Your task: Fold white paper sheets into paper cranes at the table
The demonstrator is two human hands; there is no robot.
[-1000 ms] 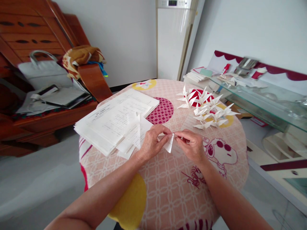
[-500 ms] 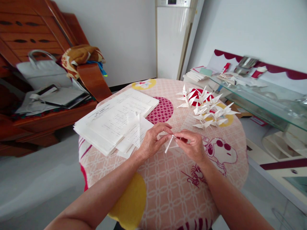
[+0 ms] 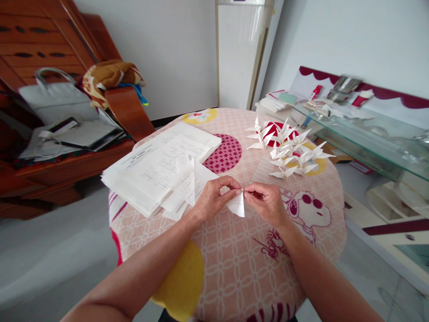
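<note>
**Both hands pinched on a small folded paper, above table centre**

Obs. 1: Left hand (image 3: 214, 197) and right hand (image 3: 266, 203) meet fingertip to fingertip over the round table (image 3: 234, 273). Each has thumb and forefinger closed on the top edge of the folded paper piece (image 3: 237, 206).

Obs. 2: The folded paper piece is white and roughly triangular. It hangs point-down between the two hands, near the middle of the table. Whether its tip touches the patterned cloth cannot be told.

Obs. 3: Stack of printed sheets (image 3: 161, 165) lies at 10 o'clock from the hands, with loose creased sheets on top reaching just beside the left hand.

Obs. 4: Paper cranes (image 3: 290, 150), white, lie clustered at 1 o'clock from the hands, well apart from them, on the far right part of the table.

Obs. 5: Off the table: wooden bench (image 3: 67, 161) at 9 to 10 o'clock carrying a grey bag (image 3: 56, 100) and papers; glass shelf (image 3: 362, 138) at 2 o'clock; tall white cabinet (image 3: 239, 53) at 12 o'clock against the wall.
</note>
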